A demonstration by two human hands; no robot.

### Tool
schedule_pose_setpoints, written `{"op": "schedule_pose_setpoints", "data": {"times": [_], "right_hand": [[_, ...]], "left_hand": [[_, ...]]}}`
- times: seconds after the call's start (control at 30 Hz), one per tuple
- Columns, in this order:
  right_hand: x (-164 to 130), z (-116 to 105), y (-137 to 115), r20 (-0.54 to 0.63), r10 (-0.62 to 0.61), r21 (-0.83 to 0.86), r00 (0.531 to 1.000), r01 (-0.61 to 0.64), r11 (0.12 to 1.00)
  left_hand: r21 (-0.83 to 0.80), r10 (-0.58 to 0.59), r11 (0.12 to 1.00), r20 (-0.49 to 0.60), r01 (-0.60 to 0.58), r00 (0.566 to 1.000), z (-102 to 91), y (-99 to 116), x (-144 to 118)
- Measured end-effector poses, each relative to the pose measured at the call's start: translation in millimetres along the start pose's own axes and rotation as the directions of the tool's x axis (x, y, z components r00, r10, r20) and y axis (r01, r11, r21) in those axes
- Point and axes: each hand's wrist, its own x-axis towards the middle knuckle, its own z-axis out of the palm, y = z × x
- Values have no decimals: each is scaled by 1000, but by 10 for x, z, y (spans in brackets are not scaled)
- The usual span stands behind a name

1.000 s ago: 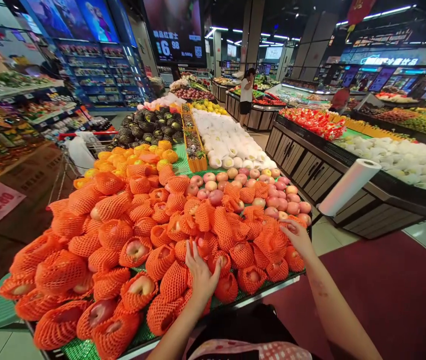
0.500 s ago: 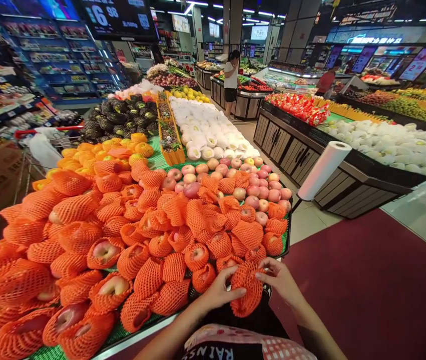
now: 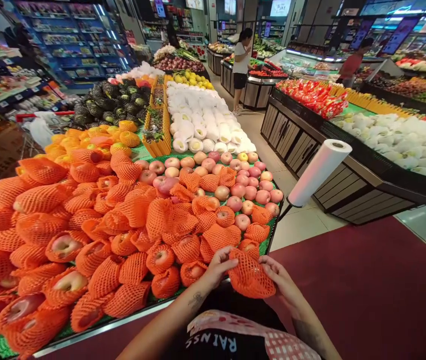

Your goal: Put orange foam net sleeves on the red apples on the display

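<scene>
At the far left, shelves (image 3: 66, 45) of packaged goods are seen, with a cart (image 3: 38, 125) parked below them. A long bench (image 3: 269, 245) is filled with fruit. Its near left part is covered by apples in orange foam nets (image 3: 66, 250), piled closely and touching one another. Behind them, oranges (image 3: 85, 145) are heaped, and dark round fruit (image 3: 111, 102) is stacked farther back. A narrow orange crate (image 3: 156, 127) is set between that fruit and a field of white-wrapped fruit (image 3: 205, 125). Bare apples (image 3: 243, 187) are laid in rows on the green mat at the bench's right end, just beyond the netted ones.

At the near edge of the bench, one net (image 3: 252, 277) is held in front of the body, just off the bench rim and apart from the pile. It is gripped from the left by the left hand (image 3: 218, 267), whose fingers are closed on its edge. It is gripped from the right by the right hand (image 3: 278, 280), with the fingers curled under and around it. Whether an apple sits inside the net cannot be told.

To the right of the bench, a roll of plastic bags (image 3: 320, 172) is mounted on a slanted rod over the aisle. Across the aisle, a second bench (image 3: 348, 185) is loaded with red packaged goods (image 3: 314, 97) and more white-wrapped fruit. A person in a white top (image 3: 242, 62) is seen standing far down the aisle, and a person in red (image 3: 351, 65) farther right.
</scene>
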Motion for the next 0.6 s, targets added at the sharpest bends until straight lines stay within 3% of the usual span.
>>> {"op": "schedule_pose_setpoints", "data": {"times": [0.07, 0.13, 0.23, 0.3, 0.33, 0.4, 0.43, 0.5, 0.53, 0.6], "right_hand": [[30, -266, -155, 139, 91, -47, 986, -85, 995], [81, -551, -308, 153, 86, -60, 984, -78, 995], [218, -962, -531, -63, -80, 17, 995, 81, 997], [332, -1183, -665, -174, -157, 44, 972, 167, 985], [386, -1272, -724, -195, -166, 39, 967, 177, 983], [475, -1409, -823, -201, -145, 14, 969, 151, 988], [506, -1459, -861, -193, -126, 1, 973, 129, 992], [533, -1533, -918, -168, -100, -37, 981, 95, 995], [530, -1563, -935, -146, -90, -63, 985, 82, 995], [490, -1615, -944, -111, -81, -117, 991, 68, 991]], "left_hand": [[-84, -20, 996, -25, 18, 999, 224, -72, 266], [1, -65, 998, 74, 65, 995, 422, -158, 526], [279, -169, 956, 253, 95, 953, 638, -255, 870], [392, -111, 920, 274, -6, 955, 709, -248, 1081], [448, -21, 890, 228, -86, 973, 717, -214, 1188], [644, 223, 740, 36, -193, 974, 680, -100, 1407], [776, 337, 610, -73, -159, 939, 639, -30, 1514], [945, 489, 317, -233, 78, 841, 537, 101, 1706], [959, 513, 194, -278, 205, 812, 488, 150, 1785], [927, 502, 14, -332, 376, 799, 414, 206, 1905]]}}
